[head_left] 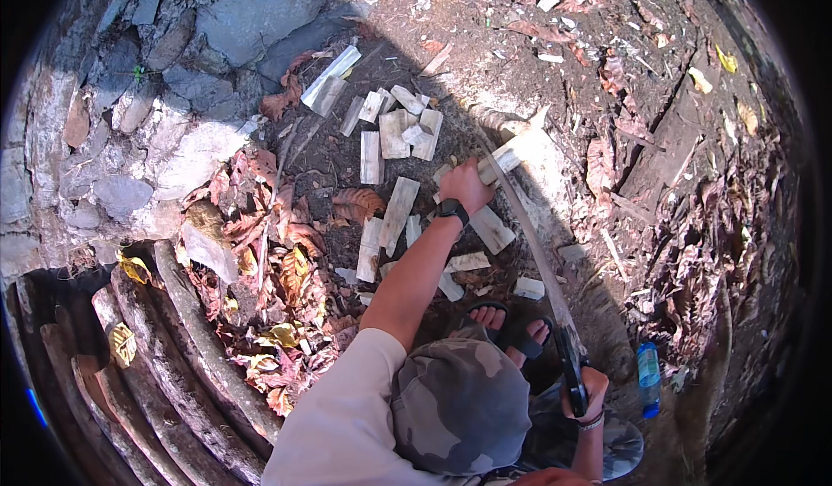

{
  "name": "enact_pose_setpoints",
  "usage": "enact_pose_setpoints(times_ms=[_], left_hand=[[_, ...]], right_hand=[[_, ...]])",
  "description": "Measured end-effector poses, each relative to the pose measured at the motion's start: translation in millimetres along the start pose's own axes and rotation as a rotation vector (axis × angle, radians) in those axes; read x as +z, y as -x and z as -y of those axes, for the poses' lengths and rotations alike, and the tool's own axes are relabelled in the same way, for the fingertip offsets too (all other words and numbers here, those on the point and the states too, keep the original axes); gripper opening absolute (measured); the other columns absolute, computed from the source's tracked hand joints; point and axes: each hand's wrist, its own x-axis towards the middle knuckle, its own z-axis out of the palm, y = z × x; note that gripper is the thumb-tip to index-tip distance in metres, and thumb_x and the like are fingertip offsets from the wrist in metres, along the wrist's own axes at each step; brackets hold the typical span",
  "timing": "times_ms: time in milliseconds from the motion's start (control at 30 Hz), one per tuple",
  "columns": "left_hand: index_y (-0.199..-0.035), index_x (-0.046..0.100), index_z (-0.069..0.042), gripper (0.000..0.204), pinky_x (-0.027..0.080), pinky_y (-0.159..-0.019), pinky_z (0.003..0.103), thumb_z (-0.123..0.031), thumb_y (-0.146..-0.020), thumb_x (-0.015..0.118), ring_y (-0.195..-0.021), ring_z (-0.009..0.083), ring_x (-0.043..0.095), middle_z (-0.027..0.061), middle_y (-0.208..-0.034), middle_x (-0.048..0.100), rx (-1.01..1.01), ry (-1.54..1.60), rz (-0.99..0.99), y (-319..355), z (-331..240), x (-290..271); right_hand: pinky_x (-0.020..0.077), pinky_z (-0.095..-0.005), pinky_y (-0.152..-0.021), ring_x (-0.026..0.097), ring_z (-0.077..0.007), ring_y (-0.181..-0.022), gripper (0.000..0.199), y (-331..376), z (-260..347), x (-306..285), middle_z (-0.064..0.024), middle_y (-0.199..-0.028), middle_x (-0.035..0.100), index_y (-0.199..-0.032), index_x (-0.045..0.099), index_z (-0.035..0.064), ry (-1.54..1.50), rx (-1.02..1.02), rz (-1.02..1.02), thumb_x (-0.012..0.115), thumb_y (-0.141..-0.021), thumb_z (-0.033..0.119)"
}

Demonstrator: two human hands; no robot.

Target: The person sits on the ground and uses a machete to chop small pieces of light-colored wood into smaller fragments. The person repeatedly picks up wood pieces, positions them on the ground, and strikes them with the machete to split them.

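Observation:
My left hand, with a dark watch on its wrist, is closed around the near end of a pale split piece of wood. In my right hand, low on the right, is the black handle of a machete. Its long blade reaches up and left, passing across the held wood in the picture; whether it touches the wood I cannot tell. Short split wood pieces lie on the dirt around my left hand. Several more blocks are grouped farther off.
Grey stones form an edge at the far left. Round logs lie side by side at the lower left, near dry leaves. A plastic bottle stands or lies right of my right hand. My sandalled feet are close below the wood.

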Motion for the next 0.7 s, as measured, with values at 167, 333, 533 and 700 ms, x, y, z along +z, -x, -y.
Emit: enact_pose_setpoints(times_ms=[167,333,533,700], left_hand=[[-0.108,0.064,-0.002,0.05,0.057,-0.076,0.048,-0.035,-0.072,0.077,-0.084,0.0389,0.071,0.0213,-0.09,0.072,0.006,0.01,-0.02,-2.8,-7.9,4.0],[-0.104,0.064,-0.004,0.047,0.057,-0.074,0.048,-0.035,-0.072,0.077,-0.083,0.0385,0.071,0.0218,-0.089,0.072,-0.064,0.041,-0.053,-5.7,-3.7,3.6],[-0.102,0.065,-0.005,0.046,0.057,-0.074,0.049,-0.037,-0.072,0.077,-0.083,0.0386,0.071,0.0219,-0.088,0.072,0.013,0.013,-0.035,-0.6,0.7,9.5],[-0.104,0.065,-0.005,0.047,0.056,-0.076,0.048,-0.039,-0.073,0.076,-0.084,0.0377,0.071,0.0203,-0.09,0.073,-0.058,0.032,-0.014,-6.1,-2.4,7.2]], right_hand=[[0.0417,-0.0383,-0.05,0.053,-0.0325,-0.05,0.021,-113.8,0.5,46.2,-0.012,-0.058,0.049,-0.067,0.053,0.0057,-0.163,0.057,-0.037,0.073,-0.067,0.01],[0.0407,-0.0379,-0.048,0.052,-0.0323,-0.048,0.018,-74.0,-1.9,28.2,-0.0109,-0.057,0.049,-0.066,0.055,0.0063,-0.062,0.009,-0.075,0.072,-0.066,0.012],[0.0396,-0.0385,-0.047,0.051,-0.0336,-0.048,0.014,-13.3,13.8,0.6,-0.0114,-0.056,0.046,-0.066,0.055,0.007,-0.008,0.057,-0.005,0.068,-0.063,0.011],[0.0438,-0.0378,-0.051,0.056,-0.0327,-0.053,0.017,-119.6,6.3,43.2,-0.0124,-0.06,0.053,-0.067,0.056,0.0063,-0.098,0.038,-0.061,0.073,-0.065,0.011]])
